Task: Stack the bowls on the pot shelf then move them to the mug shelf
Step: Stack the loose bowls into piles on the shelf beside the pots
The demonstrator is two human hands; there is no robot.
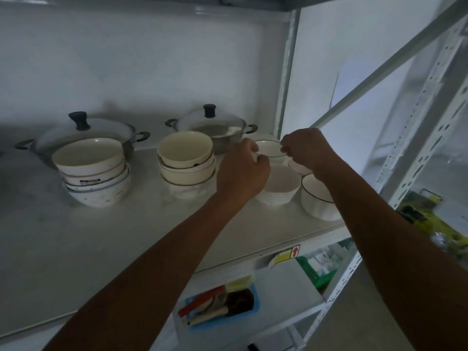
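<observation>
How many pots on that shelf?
2. The left pot at the back behind the left bowl stack; the right pot behind the middle bowl stack. None seems hidden.

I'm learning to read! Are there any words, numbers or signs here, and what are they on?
Sticker on the front of the shelf: a red up arrow beside a yellow patch; any words too blurred to read.
Dark label on a bowl in the left stack: too small to read.
Yellow-green packages at right: print blurred.
Black-rimmed bowl pinched by left hand and right hand: no writing shows.
</observation>
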